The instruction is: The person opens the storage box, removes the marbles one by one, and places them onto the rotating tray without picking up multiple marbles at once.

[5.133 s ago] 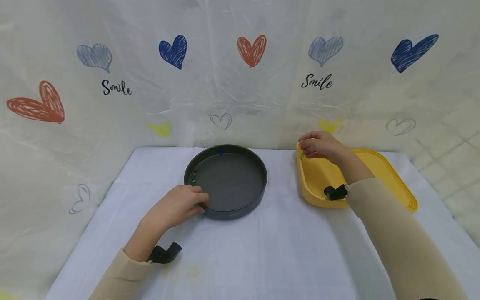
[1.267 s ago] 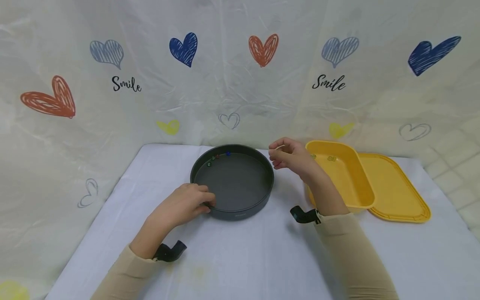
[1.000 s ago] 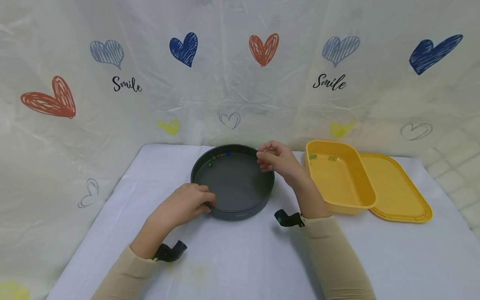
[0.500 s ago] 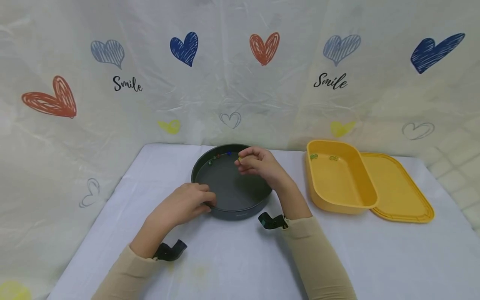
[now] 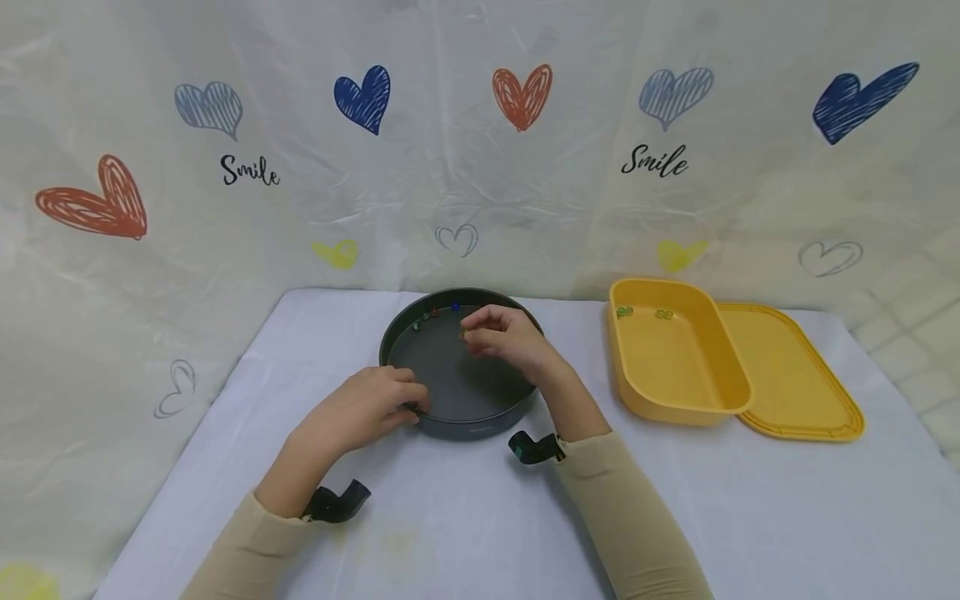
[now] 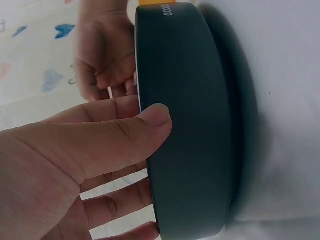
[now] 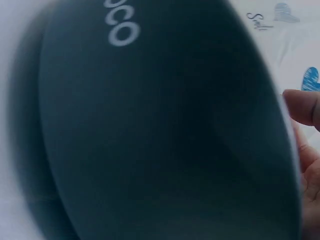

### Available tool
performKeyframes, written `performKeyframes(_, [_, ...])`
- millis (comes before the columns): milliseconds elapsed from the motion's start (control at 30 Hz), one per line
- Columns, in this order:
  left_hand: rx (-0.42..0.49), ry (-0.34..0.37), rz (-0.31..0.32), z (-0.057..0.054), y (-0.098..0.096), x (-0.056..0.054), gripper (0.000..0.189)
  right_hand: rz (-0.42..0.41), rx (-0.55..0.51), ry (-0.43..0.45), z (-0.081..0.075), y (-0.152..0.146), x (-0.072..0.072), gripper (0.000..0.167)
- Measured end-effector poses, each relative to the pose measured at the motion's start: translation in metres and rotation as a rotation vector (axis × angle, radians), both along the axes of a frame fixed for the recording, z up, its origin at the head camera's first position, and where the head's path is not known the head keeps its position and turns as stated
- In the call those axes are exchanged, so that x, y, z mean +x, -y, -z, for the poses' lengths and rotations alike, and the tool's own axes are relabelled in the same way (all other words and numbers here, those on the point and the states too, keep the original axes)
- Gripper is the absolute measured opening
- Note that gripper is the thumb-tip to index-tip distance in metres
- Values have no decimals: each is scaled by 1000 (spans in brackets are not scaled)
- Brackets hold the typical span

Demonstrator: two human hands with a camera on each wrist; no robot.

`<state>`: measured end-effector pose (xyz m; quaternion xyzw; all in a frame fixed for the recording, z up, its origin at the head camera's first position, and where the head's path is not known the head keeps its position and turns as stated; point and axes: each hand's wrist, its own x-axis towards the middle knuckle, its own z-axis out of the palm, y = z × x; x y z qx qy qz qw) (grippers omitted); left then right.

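Observation:
A round dark baking pan (image 5: pixel 472 383) stands on the cloth-covered table. Small blue (image 5: pixel 455 307), reddish and green marbles (image 5: pixel 417 327) lie along its back left edge. My left hand (image 5: pixel 367 406) grips the pan's near left rim; in the left wrist view its thumb (image 6: pixel 155 120) presses the outer wall, the fingers behind it. Above the pan, my right hand (image 5: pixel 510 342) pinches a small yellowish marble (image 5: pixel 463 332), largely hidden by the fingertips. Only the thumb and part of the fingers show at the right wrist view's edge, past the blurred pan wall.
To the right stands a yellow box (image 5: pixel 682 367) with small green marbles (image 5: pixel 624 312) near its back. A flat yellow lid (image 5: pixel 802 383) lies partly under it. A heart-printed sheet (image 5: pixel 465 192) hangs right behind the table.
My right hand has moved left from the yellow box to over the pan with the yellowish marble. The pan's marbles have shifted toward its back. My left hand has stayed on the rim.

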<state>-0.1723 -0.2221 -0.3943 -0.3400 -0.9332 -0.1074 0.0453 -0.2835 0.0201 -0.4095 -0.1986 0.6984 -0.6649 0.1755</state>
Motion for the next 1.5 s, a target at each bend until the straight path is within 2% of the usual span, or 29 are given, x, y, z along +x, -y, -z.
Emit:
performKeyframes(133, [3,7,-1,0,0,0,18,-2,72,-63,4,2,0,27])
performKeyframes(300, [2,5,1,0,0,0,17,-8,181,-153,10,4,0,19])
performKeyframes(567, [2,1,5,-1,-2,1,18,0,509,-348,14,5,4,10])
performKeyframes(733, [3,-7,5,1,-2,1,17,-32,652,-384,14,6,7,7])
performKeyframes(1067, [-2,-13,-2,2,-1,0,18,-45,728,-406,13,8,10,6])
performKeyframes(1400, [-2,-4,-7,3,0,0,18,-29,724,-399,13,9,10,5])
performKeyframes(1500, [-6,-3,-11,2,0,0,18,-24,695,-396,12,9,9,6])
